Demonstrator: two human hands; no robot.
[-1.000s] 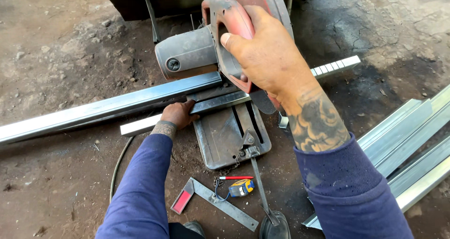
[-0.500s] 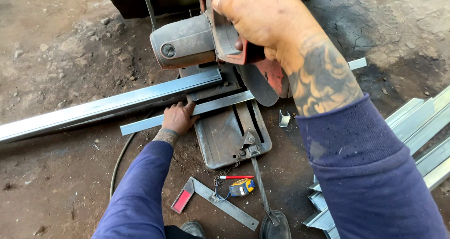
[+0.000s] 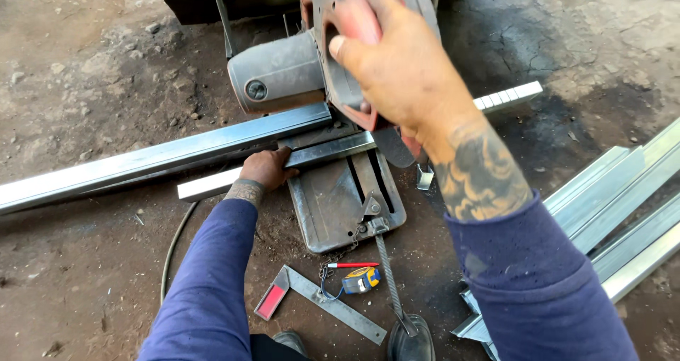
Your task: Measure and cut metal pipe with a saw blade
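Chop saw point(image 3: 312, 70), grey motor, red handle: frame centre, on a steel base point(image 3: 340, 205) on dirt. Nearest, at 6 o'clock: try square point(image 3: 319, 301), tape measure point(image 3: 360, 281), red pencil point(image 3: 353, 265). Left hand point(image 3: 265, 168): fingers curled down, pressing the short metal profile point(image 3: 283, 166) against the base. Right hand point(image 3: 404, 70): closed round the saw handle at 12 o'clock. Long tube point(image 3: 142, 159) at 9; stacked profiles point(image 3: 623, 205) at 3.
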